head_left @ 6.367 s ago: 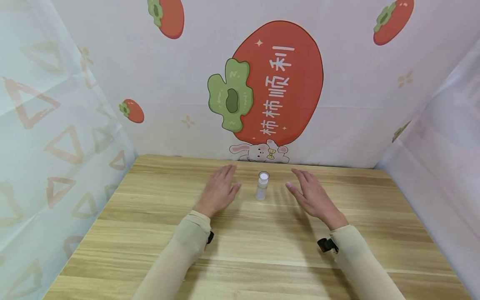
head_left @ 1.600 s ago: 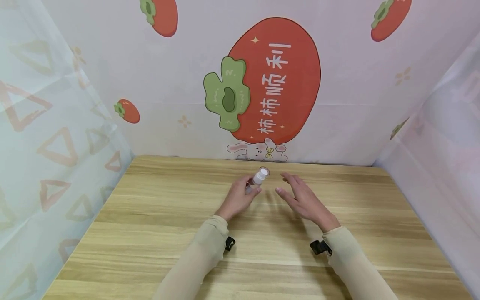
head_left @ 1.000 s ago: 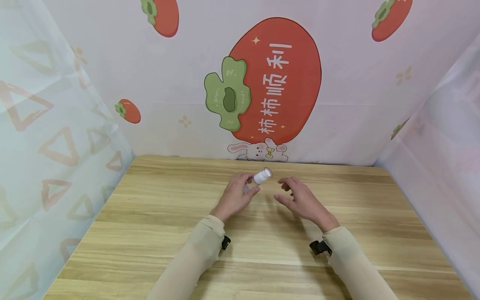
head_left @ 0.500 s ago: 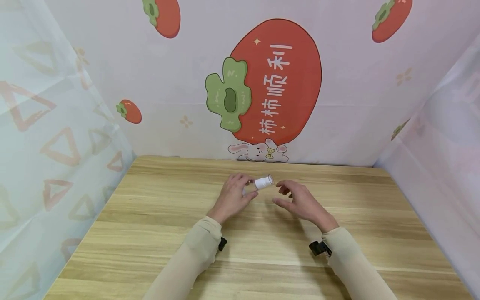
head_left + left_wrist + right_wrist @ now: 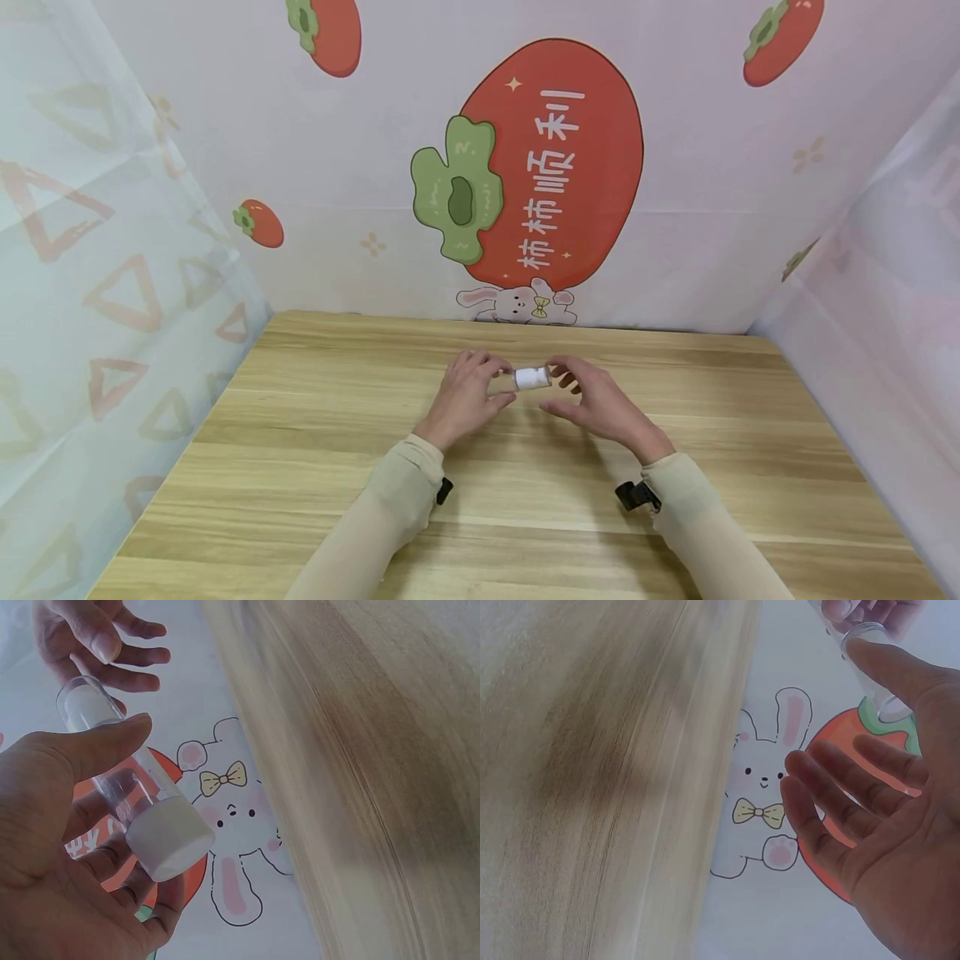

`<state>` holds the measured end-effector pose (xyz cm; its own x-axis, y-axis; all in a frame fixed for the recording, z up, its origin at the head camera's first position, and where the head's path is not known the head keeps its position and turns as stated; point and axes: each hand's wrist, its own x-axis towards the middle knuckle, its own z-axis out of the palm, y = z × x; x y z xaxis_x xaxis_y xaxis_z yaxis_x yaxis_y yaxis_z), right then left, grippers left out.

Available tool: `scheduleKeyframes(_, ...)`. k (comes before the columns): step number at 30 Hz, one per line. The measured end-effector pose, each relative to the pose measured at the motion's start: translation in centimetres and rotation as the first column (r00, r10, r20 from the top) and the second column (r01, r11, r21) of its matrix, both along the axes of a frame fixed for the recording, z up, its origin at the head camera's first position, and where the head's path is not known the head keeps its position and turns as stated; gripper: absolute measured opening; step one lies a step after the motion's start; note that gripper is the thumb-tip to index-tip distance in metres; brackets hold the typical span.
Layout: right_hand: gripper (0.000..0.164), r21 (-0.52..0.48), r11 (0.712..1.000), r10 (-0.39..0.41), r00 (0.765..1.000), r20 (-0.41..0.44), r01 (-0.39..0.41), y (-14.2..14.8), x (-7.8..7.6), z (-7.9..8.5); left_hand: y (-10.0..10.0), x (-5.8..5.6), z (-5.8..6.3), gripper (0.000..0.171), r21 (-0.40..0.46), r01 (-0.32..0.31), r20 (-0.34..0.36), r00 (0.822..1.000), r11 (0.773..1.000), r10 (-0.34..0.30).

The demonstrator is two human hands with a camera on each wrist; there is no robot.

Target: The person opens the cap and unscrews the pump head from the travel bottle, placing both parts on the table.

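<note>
My left hand (image 5: 459, 402) grips a small clear bottle (image 5: 532, 378) between thumb and fingers above the table. The bottle lies nearly level, its capped end pointing at my right hand (image 5: 600, 407). In the left wrist view the clear body ends in a white base (image 5: 171, 838), and a clear cap (image 5: 73, 694) covers the white top at the other end. That right hand, fingers apart and slightly bent, has its fingertips right by the cap. Seen from the right wrist, the open palm (image 5: 907, 862) faces the cap (image 5: 885, 701) with nothing in its grasp.
A wood-grain table (image 5: 525, 517) spreads beneath both hands. White cloth (image 5: 697, 167) printed with persimmons and a rabbit rises at its back edge, and more cloth hangs at both sides. A black strap device (image 5: 637, 496) sits at the right wrist.
The bottle first stood upright on the table; my left hand has since picked it up and tipped it rightward until nearly level. My right hand has come in closer, its fingers bending toward the cap.
</note>
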<state>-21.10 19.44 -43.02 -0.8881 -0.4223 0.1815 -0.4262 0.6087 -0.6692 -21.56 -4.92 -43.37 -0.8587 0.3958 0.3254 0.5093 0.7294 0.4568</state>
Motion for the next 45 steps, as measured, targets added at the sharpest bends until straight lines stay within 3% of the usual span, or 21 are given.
scheduleKeyframes(11, 0.063, -0.004, 1.0, 0.027, 0.999, -0.024, -0.027, -0.7, 0.1, 0.4, 0.4, 0.1, 0.2, 0.034, -0.098, -0.005, -0.027, 1.0, 0.995, 0.003)
scheduleKeyframes(24, 0.034, -0.004, 0.999, 0.048, 0.995, -0.086, -0.048, -1.2, 0.1, 0.2, 0.5, 0.1, 0.2, 0.034, -0.161, 0.022, -0.067, 0.997, 0.987, -0.033)
scheduleKeyframes(45, 0.031, -0.019, 0.999, 0.033, 0.998, -0.056, -0.035, -1.6, 0.3, 0.3, 0.6, 0.5, 0.5, 0.038, -0.284, 0.003, -0.149, 0.988, 0.959, -0.048)
